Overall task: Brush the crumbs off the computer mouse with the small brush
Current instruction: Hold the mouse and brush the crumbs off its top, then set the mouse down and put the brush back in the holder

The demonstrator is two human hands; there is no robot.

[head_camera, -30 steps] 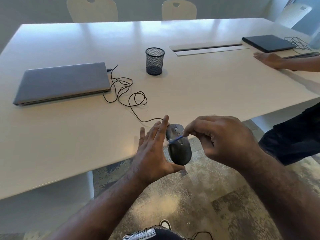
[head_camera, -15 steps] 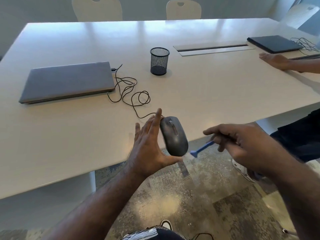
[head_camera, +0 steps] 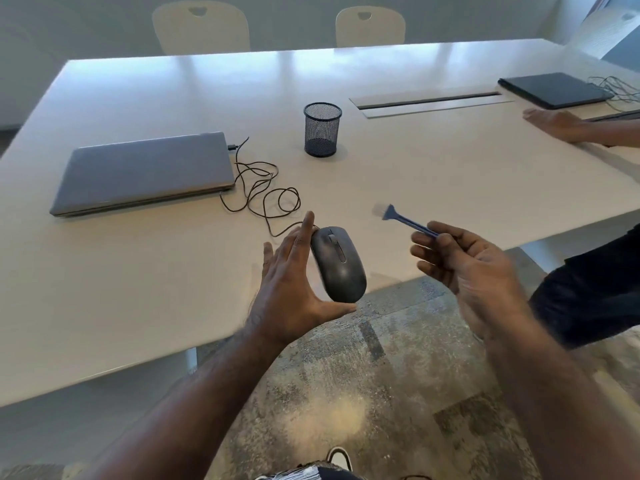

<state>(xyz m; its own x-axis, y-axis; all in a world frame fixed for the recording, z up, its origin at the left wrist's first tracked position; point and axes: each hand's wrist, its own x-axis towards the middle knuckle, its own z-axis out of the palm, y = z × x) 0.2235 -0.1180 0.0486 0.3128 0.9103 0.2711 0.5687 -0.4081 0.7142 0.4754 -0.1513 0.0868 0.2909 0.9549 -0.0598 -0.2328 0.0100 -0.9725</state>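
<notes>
A dark grey wired computer mouse is held up at the near edge of the white table, top side facing me. My left hand grips it between thumb underneath and fingers along its left side. Its black cable loops across the table to a closed grey laptop. My right hand pinches the blue handle of a small brush, white bristles pointing up and left. The brush is apart from the mouse, to its right and higher.
A black mesh pen cup stands mid-table. A dark closed laptop and loose cables lie at the far right. Another person's hand rests on the table there, their dark clothing at the right edge. Two chairs stand behind the table.
The brush was on the mouse a second ago, then swept off below its right side. Now my right hand has lifted it up and to the right, away from the mouse.
</notes>
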